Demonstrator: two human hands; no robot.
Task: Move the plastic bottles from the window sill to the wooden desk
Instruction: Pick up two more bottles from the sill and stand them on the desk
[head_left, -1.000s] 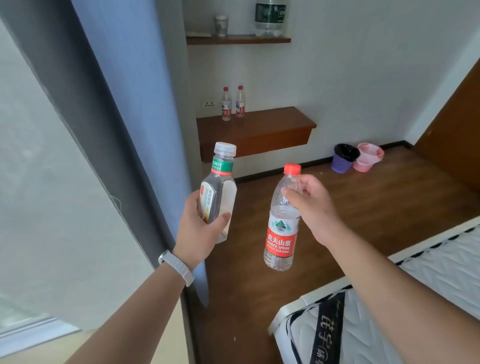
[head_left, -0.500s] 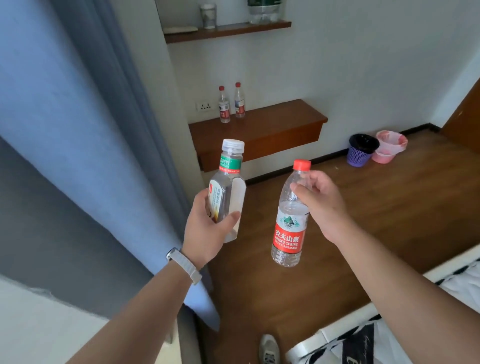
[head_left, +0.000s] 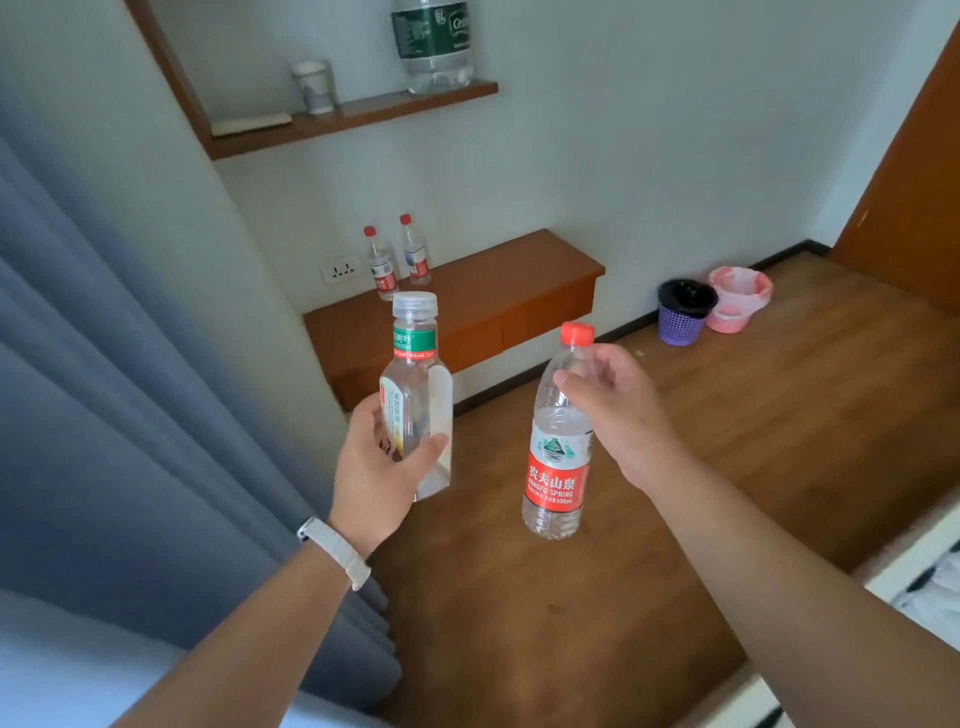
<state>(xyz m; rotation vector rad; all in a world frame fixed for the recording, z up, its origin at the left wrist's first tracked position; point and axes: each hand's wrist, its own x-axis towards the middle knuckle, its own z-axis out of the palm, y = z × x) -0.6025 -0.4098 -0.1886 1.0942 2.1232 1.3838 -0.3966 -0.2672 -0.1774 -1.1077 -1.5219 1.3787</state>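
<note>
we hold two plastic bottles in the air above the wooden floor (head_left: 753, 441), short of the front edge of the table (head_left: 519, 280). the white-capped bottle (head_left: 415, 395), clear with a green band round its neck, stands nearly upright in our left hand (head_left: 376, 470). that hand's fingers (head_left: 427, 446) are wrapped round the lower half of the bottle's body. the red-capped bottle (head_left: 558, 457), clear with a red label, hangs slightly tilted from our right hand (head_left: 618, 410). here the fingers are closed round its shoulder just under the cap. the two bottles are near each other but apart. a pale wristband (head_left: 336, 551) sits on our left wrist.

beyond them we see the table, a brown wooden slab fixed to the white wall. it carries two small red-capped bottles (head_left: 383, 267), upright and side by side at its back left corner. they stand close to the wall, near a wall socket (head_left: 340, 270). above the table a wooden shelf (head_left: 363, 117) bears a paper cup (head_left: 313, 85) and a large green-labelled bottle (head_left: 434, 44).

on the floor to the right of the table, against the wall, a purple basket (head_left: 680, 325) with a black liner stands just beside a pink basket (head_left: 737, 301). a blue-grey curtain (head_left: 130, 415) hangs along our left. a corner of a white bed (head_left: 930, 561) shows at the lower right.
</note>
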